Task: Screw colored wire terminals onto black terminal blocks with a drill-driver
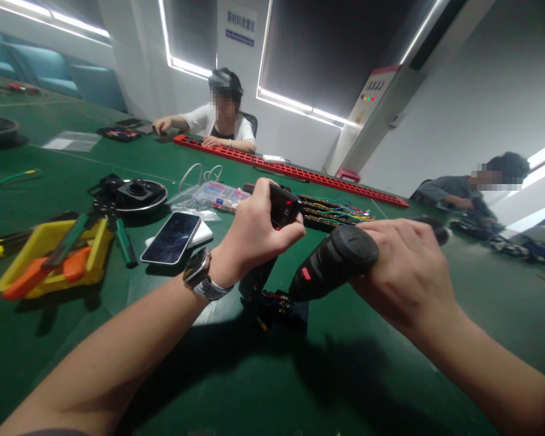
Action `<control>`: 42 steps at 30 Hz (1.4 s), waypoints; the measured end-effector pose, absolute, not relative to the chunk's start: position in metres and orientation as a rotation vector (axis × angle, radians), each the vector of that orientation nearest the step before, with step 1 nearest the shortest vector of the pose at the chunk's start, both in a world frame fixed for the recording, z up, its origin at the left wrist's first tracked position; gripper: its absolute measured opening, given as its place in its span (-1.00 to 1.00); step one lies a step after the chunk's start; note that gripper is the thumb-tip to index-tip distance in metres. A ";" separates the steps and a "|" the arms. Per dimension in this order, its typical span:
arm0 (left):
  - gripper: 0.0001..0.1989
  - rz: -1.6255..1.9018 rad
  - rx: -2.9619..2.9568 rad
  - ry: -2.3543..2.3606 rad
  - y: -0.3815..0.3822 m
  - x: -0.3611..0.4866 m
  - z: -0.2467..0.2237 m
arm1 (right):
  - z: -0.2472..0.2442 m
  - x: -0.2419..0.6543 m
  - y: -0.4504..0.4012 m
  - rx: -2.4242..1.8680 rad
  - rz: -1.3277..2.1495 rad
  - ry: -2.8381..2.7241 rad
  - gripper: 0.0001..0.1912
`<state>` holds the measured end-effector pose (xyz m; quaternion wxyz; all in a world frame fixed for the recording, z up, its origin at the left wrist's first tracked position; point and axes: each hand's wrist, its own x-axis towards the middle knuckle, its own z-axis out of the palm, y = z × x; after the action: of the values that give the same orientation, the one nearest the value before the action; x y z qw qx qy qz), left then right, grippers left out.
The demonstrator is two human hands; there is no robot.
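My right hand is wrapped around a black cordless power screwdriver with a red switch on its side. Its nose points down at the brass-coloured terminals of a dark part with wires; whether the tip touches them is hidden. My left hand, with a watch at the wrist, grips a black module with red spots between thumb and fingers. Below the palm a black body reaches down toward the terminals, and I cannot tell whether it is all one piece. Behind my hands lie several similar black strips with coloured wires.
On the left are a yellow tray with orange-handled pliers, green-handled wire strippers, a phone and a clear parts box. A long red slotted rail crosses the green table. Two people sit beyond.
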<state>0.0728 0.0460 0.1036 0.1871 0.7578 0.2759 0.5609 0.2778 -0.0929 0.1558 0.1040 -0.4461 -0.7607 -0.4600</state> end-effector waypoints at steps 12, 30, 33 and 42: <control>-0.62 1.588 2.127 0.777 0.045 0.073 0.104 | 0.151 0.283 -0.093 -1.367 -1.284 -2.202 -0.89; -0.58 1.550 2.134 0.633 0.046 0.070 0.104 | 0.151 0.271 -0.096 -1.243 -1.138 -2.251 -0.82; -0.59 1.446 2.128 0.524 0.048 0.067 0.104 | 0.156 0.268 -0.096 -1.208 -1.127 -2.311 -0.83; -0.61 1.306 1.743 0.493 0.098 0.066 0.091 | 0.157 0.272 -0.094 -1.168 -1.152 -2.306 -0.84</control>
<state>0.0656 0.0984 0.0909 0.4388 0.7014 0.1982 0.5255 0.2721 -0.0936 0.1569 0.1553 -0.4077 -0.8049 -0.4022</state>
